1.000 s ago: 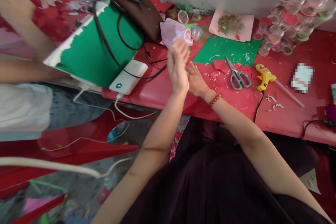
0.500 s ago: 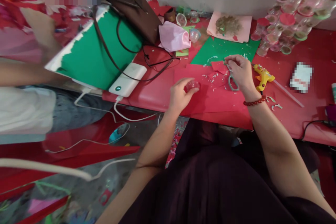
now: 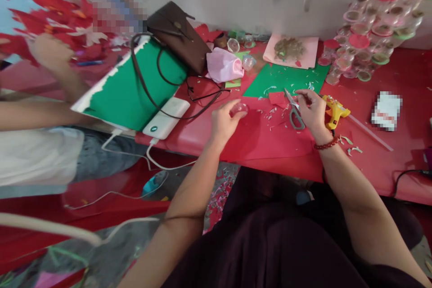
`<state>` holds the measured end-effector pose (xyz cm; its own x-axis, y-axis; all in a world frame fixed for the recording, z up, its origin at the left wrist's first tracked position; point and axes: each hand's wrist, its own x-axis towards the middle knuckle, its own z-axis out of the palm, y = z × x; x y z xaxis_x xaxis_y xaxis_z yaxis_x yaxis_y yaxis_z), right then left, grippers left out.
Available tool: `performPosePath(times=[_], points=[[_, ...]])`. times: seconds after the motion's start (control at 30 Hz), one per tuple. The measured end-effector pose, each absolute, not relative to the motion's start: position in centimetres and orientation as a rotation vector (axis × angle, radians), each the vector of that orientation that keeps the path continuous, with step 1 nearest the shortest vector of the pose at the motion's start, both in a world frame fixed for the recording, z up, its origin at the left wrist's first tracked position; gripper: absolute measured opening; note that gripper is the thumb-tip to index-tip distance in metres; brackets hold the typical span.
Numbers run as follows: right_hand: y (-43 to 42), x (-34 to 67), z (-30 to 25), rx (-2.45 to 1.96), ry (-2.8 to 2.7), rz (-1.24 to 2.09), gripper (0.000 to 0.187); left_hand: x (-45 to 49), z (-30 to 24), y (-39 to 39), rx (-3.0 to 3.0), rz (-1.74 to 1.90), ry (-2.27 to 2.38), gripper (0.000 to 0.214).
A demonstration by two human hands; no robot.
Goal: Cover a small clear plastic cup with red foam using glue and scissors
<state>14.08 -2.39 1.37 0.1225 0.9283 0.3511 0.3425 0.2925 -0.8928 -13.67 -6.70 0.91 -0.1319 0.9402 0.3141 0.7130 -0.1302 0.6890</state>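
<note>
My left hand (image 3: 224, 120) rests on a red paper sheet (image 3: 266, 137) with its fingers curled round a small clear plastic cup (image 3: 240, 109). My right hand (image 3: 312, 112) is closed on the handles of grey scissors (image 3: 293, 110), whose blades point up and left over red paper scraps (image 3: 277, 98). A yellow glue gun (image 3: 333, 110) lies just right of that hand. The two hands are about a hand's width apart on the red table (image 3: 378, 162).
A green sheet (image 3: 285, 80), a pink paper with brown bits (image 3: 290, 49), a pink cloth (image 3: 223, 65) and a brown bag (image 3: 178, 36) lie further back. Stacked clear cups (image 3: 371, 22) stand at the right. A white power bank (image 3: 166, 118) and another person's arm (image 3: 37, 112) are left.
My hands have parted from in front of the pink cloth. The left now holds the cup on the red sheet; the right has gone to the scissors and gripped them.
</note>
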Motion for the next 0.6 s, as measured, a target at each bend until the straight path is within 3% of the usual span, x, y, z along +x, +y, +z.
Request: performPosePath(times=[0.2,0.3,0.43,0.6], points=[[-3.4,13.7,2.4,-0.972,-1.276,1.212,0.048,-5.6,4.9,-3.0,2.091,1.358,1.319,0.043],[-3.3,13.7,2.2,-0.98,-1.178,1.212,0.052,-2.8,5.0,-1.6,2.084,1.377,1.145,0.041],[-3.1,13.9,2.4,-0.985,-1.119,1.195,0.053,-1.9,3.4,-0.4,1.64,1.491,0.994,0.067],[-3.3,13.9,2.7,-1.047,-1.183,1.133,0.048,-2.5,2.5,-0.1,1.038,1.176,0.722,0.071]])
